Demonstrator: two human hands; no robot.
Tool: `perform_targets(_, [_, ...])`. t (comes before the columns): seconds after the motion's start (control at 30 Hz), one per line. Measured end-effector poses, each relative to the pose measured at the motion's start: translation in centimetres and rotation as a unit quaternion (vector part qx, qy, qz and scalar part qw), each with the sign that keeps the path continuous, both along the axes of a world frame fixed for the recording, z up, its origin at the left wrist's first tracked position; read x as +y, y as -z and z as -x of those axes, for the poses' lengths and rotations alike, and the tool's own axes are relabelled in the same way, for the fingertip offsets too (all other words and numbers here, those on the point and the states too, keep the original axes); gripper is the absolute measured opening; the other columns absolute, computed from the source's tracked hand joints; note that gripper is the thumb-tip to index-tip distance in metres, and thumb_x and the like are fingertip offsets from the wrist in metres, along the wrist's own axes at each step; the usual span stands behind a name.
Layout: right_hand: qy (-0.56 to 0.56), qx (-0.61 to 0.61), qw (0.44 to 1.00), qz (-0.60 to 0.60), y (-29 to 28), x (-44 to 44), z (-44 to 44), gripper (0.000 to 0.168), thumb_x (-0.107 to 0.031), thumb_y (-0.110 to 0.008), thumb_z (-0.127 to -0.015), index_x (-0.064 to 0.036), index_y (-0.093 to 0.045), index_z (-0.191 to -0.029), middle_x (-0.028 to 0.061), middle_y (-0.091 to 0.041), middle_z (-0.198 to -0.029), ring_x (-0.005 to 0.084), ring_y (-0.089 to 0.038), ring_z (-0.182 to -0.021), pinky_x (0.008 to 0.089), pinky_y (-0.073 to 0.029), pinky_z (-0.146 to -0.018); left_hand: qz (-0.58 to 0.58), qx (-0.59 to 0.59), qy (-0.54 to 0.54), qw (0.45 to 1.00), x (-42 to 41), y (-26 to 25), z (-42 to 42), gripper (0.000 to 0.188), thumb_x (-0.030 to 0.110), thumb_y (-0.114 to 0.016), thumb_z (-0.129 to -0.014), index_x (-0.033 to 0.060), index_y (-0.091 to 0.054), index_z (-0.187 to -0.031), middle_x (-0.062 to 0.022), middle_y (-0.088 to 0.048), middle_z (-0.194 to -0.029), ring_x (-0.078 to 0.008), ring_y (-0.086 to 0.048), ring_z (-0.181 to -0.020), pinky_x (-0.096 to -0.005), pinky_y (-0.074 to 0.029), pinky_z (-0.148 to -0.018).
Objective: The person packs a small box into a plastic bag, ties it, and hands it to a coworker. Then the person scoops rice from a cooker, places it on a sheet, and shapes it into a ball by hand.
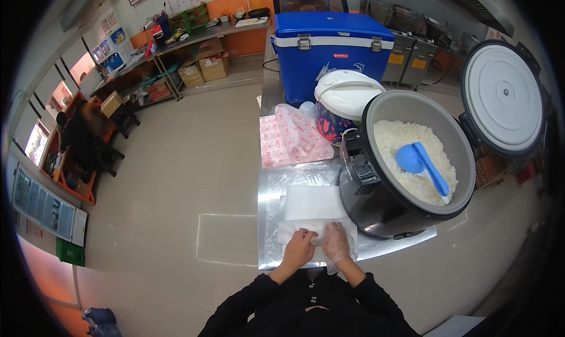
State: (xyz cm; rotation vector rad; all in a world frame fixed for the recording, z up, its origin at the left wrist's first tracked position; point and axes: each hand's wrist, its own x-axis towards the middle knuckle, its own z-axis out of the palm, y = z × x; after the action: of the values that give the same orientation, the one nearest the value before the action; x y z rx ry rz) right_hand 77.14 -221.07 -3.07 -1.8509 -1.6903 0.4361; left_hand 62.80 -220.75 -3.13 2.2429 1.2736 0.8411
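Note:
Both hands are at a white paper wrap (287, 230) lying near the front edge of the steel table (270, 244). My left hand (300, 250), bare, grips the wrap's left part with curled fingers. In a clear plastic glove, my right hand (335, 243) holds its right part. What lies inside the wrap is hidden. Just beyond is a flat white paper sheet (312, 201). To the right, a large black rice cooker (375, 215) stands with its lid (503, 116) raised. A blue rice scoop (410, 158) rests on the cooked rice (390, 136) inside.
Printed wrapping papers (287, 145) lie beyond the white sheet. Behind them stand a smaller floral container (348, 94) with a white lid and a blue cooler box (331, 50). Far left, a person (81, 129) in dark clothing is by an orange counter (90, 191).

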Motion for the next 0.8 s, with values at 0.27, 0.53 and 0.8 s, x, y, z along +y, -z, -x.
perform_targets(0.27, [0.058, 0.068, 0.995, -0.052, 2.6, 0.3, -1.8, 0.034, -0.001, -0.054, -0.076, 0.001, -0.05, -0.109, 0.0237, -0.047, -0.109, 0.041, -0.048, -0.102, 0.044, -0.04, -0.091, 0.057, 0.037, -0.104, 0.992, 2.3, 3.0, 1.6, 0.032, 0.004, -0.063, -0.071, 0.0073, -0.055, -0.102, -0.0127, -0.054, -0.108, -0.0298, -0.055, -0.088, -0.0399, -0.043, -0.074])
perform_targets(0.53, [-0.06, 0.013, 0.998, -0.005, 4.2, 2.8, -3.8, 0.038, 0.0, -0.058, -0.07, -0.002, -0.054, -0.108, 0.0194, -0.052, -0.105, 0.0373, -0.05, -0.101, 0.0416, -0.041, -0.09, -0.017, 0.076, -0.075, 0.994, 5.5, 1.6, 2.8, 0.036, 0.016, -0.074, -0.064, 0.0108, -0.057, -0.095, -0.004, -0.057, -0.098, -0.024, -0.051, -0.096, -0.0426, -0.033, -0.084])
perform_targets(0.8, [-0.102, -0.024, 0.994, -0.021, 6.3, 0.7, -5.4, 0.022, -0.005, -0.06, -0.074, -0.003, -0.06, -0.095, 0.0184, -0.057, -0.089, 0.0364, -0.055, -0.089, 0.0407, -0.046, -0.08, 0.098, 0.079, 0.007, 0.992, 5.6, 2.7, 2.9, 0.021, 0.014, -0.066, -0.072, 0.0081, -0.057, -0.089, -0.0054, -0.059, -0.092, -0.0249, -0.054, -0.086, -0.0444, -0.042, -0.077])
